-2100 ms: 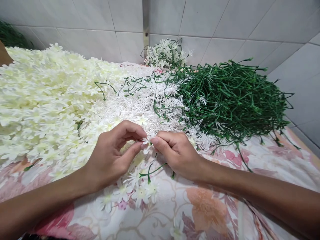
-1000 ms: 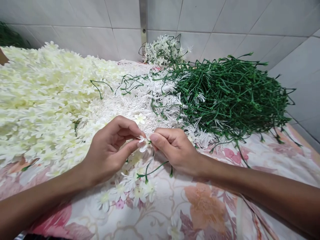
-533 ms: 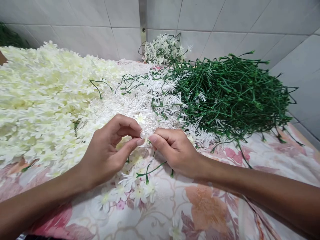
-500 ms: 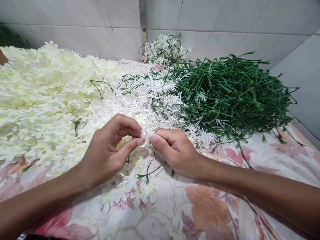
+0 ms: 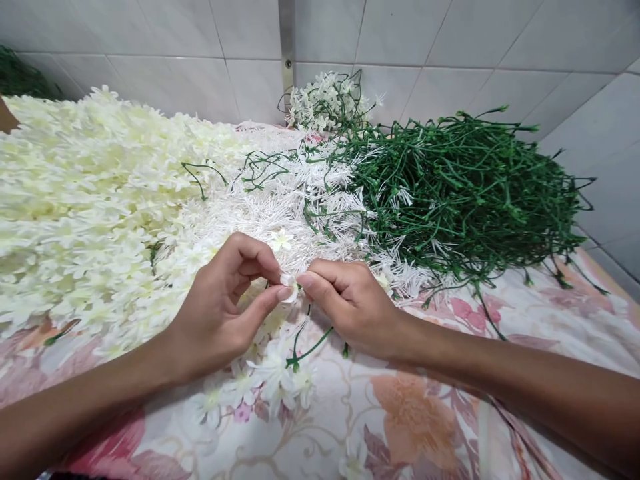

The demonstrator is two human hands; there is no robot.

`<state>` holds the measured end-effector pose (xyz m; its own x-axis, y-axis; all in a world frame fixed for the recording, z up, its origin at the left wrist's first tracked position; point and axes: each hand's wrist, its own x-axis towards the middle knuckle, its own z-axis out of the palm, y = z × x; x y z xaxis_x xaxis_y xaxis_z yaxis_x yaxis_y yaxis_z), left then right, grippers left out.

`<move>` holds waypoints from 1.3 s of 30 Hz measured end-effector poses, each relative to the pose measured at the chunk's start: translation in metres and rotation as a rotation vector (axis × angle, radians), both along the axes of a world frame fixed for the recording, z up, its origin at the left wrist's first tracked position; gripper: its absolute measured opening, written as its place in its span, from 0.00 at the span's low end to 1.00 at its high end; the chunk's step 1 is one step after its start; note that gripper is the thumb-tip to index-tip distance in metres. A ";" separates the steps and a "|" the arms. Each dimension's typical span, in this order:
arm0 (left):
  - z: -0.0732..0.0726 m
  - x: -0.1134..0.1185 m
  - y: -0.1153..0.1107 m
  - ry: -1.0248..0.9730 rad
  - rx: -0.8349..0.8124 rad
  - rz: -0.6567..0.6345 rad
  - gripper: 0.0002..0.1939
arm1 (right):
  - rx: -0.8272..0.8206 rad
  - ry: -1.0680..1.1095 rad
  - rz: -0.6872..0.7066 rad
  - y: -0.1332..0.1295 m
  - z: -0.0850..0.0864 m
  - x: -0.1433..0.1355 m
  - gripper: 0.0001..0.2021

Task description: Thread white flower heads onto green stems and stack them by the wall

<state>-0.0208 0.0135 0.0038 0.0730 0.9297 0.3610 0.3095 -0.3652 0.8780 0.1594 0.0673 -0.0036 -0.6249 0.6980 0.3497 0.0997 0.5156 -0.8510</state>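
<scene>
1. While the left hand (image 5: 220,310) pinches a white flower (image 5: 289,288) between thumb and finger, the right hand (image 5: 355,303) is closed on a green stem (image 5: 313,347).
2. Compared with half a second ago, the flower shows more fully and the stem's hanging end has swung slightly.
3. The flower sits between both hands, in front of the stamens (image 5: 240,213); work on it looks unfinished.

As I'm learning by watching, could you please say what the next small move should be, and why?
Perhaps press the white flower gently toward the right hand: the left hand pinches it, the right seems to grip a green stem, and whether they are fully joined is hidden.
</scene>
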 end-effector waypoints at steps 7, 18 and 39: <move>0.001 -0.001 0.002 0.001 -0.029 -0.010 0.11 | -0.028 -0.013 0.022 0.001 0.000 0.000 0.19; 0.000 0.001 0.003 -0.006 -0.020 0.006 0.11 | 0.010 -0.025 -0.022 -0.003 0.003 -0.001 0.19; 0.001 0.006 0.003 -0.110 -0.096 0.038 0.10 | 0.042 -0.050 -0.035 -0.003 0.004 -0.003 0.19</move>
